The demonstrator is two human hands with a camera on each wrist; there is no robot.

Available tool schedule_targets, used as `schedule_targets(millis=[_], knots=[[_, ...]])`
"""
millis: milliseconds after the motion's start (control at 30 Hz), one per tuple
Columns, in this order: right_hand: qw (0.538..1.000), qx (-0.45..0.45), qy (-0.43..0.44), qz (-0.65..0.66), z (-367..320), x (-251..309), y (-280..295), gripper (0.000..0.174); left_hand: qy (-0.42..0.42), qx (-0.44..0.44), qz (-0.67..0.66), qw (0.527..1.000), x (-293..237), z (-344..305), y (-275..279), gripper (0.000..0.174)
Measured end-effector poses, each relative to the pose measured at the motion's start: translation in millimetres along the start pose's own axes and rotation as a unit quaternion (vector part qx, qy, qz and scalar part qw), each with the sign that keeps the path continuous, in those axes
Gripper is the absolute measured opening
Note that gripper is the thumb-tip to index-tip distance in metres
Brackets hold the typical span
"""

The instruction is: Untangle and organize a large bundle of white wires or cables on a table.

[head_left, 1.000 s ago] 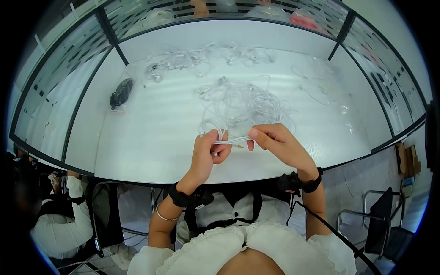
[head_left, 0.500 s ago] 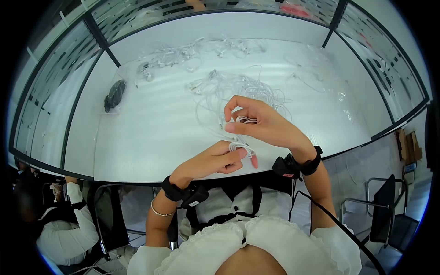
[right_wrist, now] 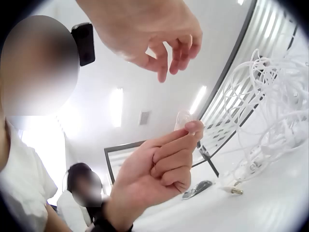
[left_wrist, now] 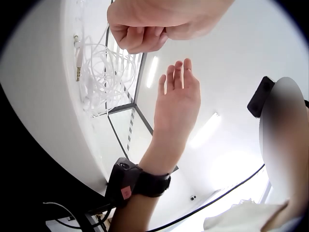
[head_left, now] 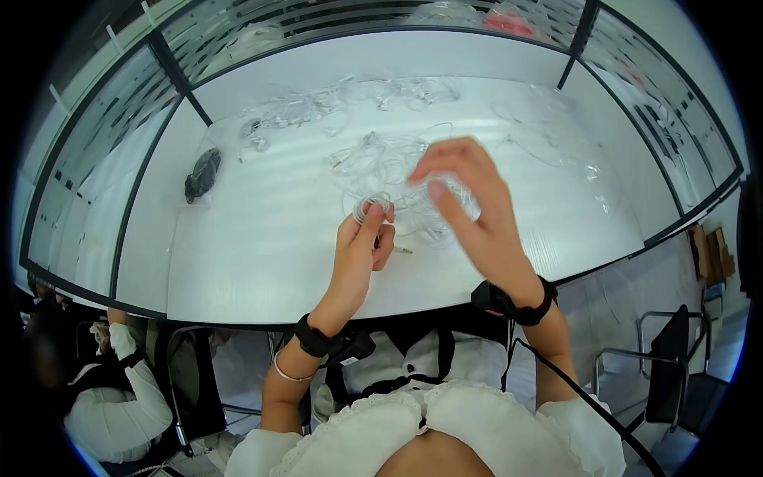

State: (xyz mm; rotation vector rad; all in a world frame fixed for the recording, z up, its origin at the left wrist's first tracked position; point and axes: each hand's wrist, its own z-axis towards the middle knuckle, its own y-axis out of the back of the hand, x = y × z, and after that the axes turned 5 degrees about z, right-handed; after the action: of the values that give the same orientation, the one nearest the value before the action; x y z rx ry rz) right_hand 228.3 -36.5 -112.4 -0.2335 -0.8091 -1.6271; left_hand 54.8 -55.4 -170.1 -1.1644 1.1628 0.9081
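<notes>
R hand (head_left: 470, 208) lifted away, fingers spread | L hand (head_left: 359, 248) fingers pinch 1 cable coil (head_left: 372, 209)

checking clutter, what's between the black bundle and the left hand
Bare white tabletop only, head view, from black bundle to the left hand pinching the cable coil.

no readable text in any view, small red mark on the wrist camera (left_wrist: 126, 192) too blurred to read, white tag under the left wrist strap (head_left: 347, 359) too small, coiled white cable (head_left: 371, 209) shows no legible marking
</notes>
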Motion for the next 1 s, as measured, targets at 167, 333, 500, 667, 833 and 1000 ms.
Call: schedule_targets(millis=[167, 333, 500, 667, 833, 1000], knots=[[0.995, 0.075, -0.026, -0.055, -23, 12, -24, 0.022, -0.06, -0.084, 0.059, 0.993, 2, 2, -4, 0.031], [0.991, 0.076, 0.017, -0.107, -29, 7, -32, 0.045, -0.096, -0.091, 0.061, 0.989, 2, -2, -6, 0.024], [0.99, 0.063, 0.011, -0.128, -37, 9, -38, 0.041, -0.111, -0.12, -0.004, 0.987, 8, -8, -22, 0.021], [0.99, 0.011, 0.021, -0.141, -36, 7, -48, 0.038, -0.2, -0.199, 0.022, 0.959, 12, 0, -38, 0.029], [0.993, -0.028, 0.004, -0.117, -26, 6, -46, 0.029, -0.225, -0.174, 0.135, 0.949, 16, -7, -33, 0.033], [0.992, 0.022, -0.115, -0.051, -12, 11, -26, 0.013, -0.21, -0.13, 0.154, 0.957, 21, -2, -30, 0.028]])
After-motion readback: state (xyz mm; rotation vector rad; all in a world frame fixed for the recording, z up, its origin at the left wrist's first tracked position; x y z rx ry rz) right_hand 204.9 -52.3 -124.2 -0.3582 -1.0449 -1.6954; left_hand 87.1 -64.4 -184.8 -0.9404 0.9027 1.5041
